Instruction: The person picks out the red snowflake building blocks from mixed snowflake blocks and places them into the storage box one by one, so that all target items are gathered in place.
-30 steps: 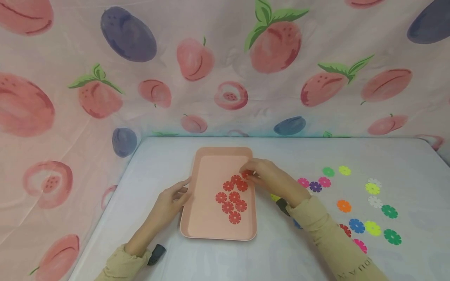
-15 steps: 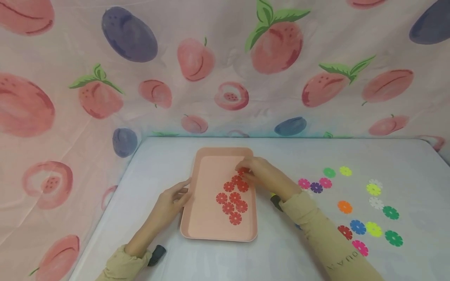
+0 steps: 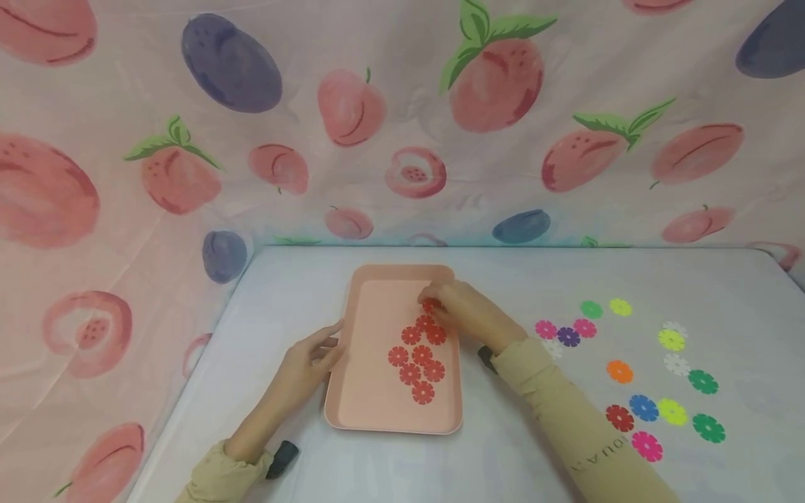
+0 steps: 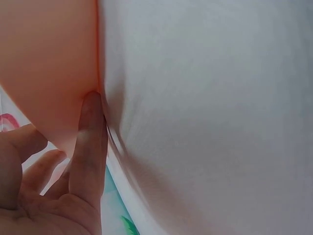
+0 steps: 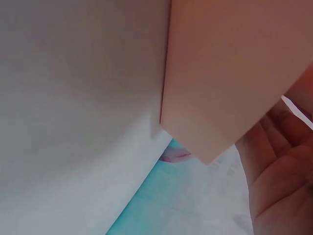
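In the head view my right hand [image 3: 460, 306] is over the far right part of a pink rectangular tray [image 3: 367, 363], pinching a red snowflake disc [image 3: 429, 304]. Several more red snowflake discs [image 3: 422, 355] lie flat in the tray just nearer, in a loose cluster toward its right side. At the tray's left edge, my left hand [image 3: 308, 361] rests against the rim with fingers extended. The left wrist view has a finger [image 4: 89, 147] along the tray's outer wall. In the right wrist view, the tray wall [image 5: 225, 73] hides the right fingertips.
Right of the tray, snowflake discs lie scattered on the white table [image 3: 522, 447]: orange [image 3: 620, 372], blue [image 3: 644, 407], purple [image 3: 569, 337], green [image 3: 708, 428], yellow, pink, white and another red [image 3: 620, 418]. A fruit-print cloth [image 3: 409, 91] hangs behind.
My right hand has shifted slightly left and farther into the tray with the red snowflake disc. My left hand has stayed at the tray's left edge.
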A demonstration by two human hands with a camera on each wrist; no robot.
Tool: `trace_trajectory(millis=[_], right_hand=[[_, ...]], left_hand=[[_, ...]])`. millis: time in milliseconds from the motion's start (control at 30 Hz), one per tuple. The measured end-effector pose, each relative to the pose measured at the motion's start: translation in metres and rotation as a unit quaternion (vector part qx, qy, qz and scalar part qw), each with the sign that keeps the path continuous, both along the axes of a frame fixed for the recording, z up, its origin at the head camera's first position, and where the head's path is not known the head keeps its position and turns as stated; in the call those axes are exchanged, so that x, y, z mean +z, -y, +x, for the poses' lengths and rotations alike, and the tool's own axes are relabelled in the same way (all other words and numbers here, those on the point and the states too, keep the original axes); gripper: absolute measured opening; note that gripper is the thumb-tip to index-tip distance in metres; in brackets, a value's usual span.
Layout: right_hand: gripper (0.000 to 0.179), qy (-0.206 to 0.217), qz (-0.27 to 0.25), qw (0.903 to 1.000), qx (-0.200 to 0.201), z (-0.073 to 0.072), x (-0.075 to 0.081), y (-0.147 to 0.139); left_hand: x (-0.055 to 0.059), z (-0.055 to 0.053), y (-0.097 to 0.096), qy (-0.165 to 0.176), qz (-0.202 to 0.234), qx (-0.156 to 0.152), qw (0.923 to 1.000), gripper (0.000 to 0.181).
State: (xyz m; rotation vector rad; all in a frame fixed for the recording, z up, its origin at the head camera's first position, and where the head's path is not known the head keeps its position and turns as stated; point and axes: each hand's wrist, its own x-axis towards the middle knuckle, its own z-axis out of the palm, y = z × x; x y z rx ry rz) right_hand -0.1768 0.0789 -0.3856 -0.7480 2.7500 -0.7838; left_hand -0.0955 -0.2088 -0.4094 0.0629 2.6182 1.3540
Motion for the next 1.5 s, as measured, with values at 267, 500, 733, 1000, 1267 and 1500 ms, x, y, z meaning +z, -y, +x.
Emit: trace_trajectory(millis=[267,500,733,1000,1267,1500], right_hand=[[0.027,-0.035,0.039,0.9985,0.012,-0.006,-0.004,0.006],[0.026,-0.041,0.046,0.998,0.01,-0.008,-0.007,0.008],[0.024,-0.048,0.043,0.9975,0.028,-0.009,-0.009,0.007],[0.024,-0.061,0.04,0.9962,0.048,-0.01,-0.011,0.007],[0.025,-0.074,0.031,0.9953,0.054,-0.008,-0.011,0.007],[0.028,-0.074,0.031,0.9954,0.053,-0.005,-0.011,0.007]], left_hand=[[0.001,0.001,0.0,-0.009,-0.013,0.002,0.9999,0.05],[0.001,0.001,-0.002,-0.003,-0.009,0.005,0.9999,0.049],[0.002,0.002,-0.003,-0.002,-0.011,0.009,0.9999,0.049],[0.002,0.003,-0.002,-0.004,-0.011,0.009,0.9999,0.05],[0.003,0.002,-0.001,-0.002,-0.01,0.005,0.9999,0.05],[0.001,0.001,-0.001,-0.001,-0.007,0.0,1.0,0.05]])
